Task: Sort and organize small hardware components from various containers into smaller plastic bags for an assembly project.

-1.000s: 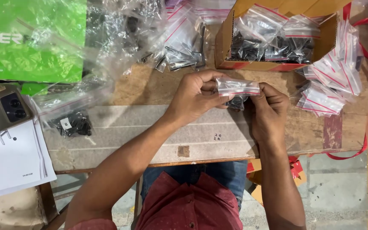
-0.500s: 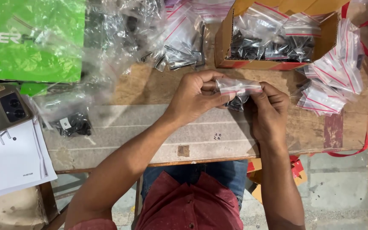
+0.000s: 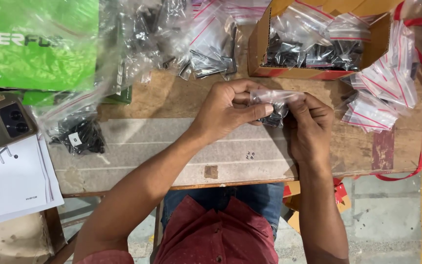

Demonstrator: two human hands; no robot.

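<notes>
A small clear zip bag (image 3: 275, 103) with dark metal parts inside is held above the wooden table (image 3: 172, 146) between both hands. My left hand (image 3: 230, 106) pinches its left end with thumb and fingers. My right hand (image 3: 310, 126) grips its right end, fingers curled over the top strip. The bag's top strip is partly hidden by my fingers.
A cardboard box (image 3: 318, 44) of filled bags stands at the back right. Empty red-striped zip bags (image 3: 377, 98) lie to its right. A heap of plastic bags with black parts (image 3: 172, 39), a green package (image 3: 35, 44), a phone (image 3: 7, 120) and white paper sheets (image 3: 10, 181) lie left.
The bag has been drawn closer between the hands, and its top strip, stretched out flat before, is now bunched under my fingers.
</notes>
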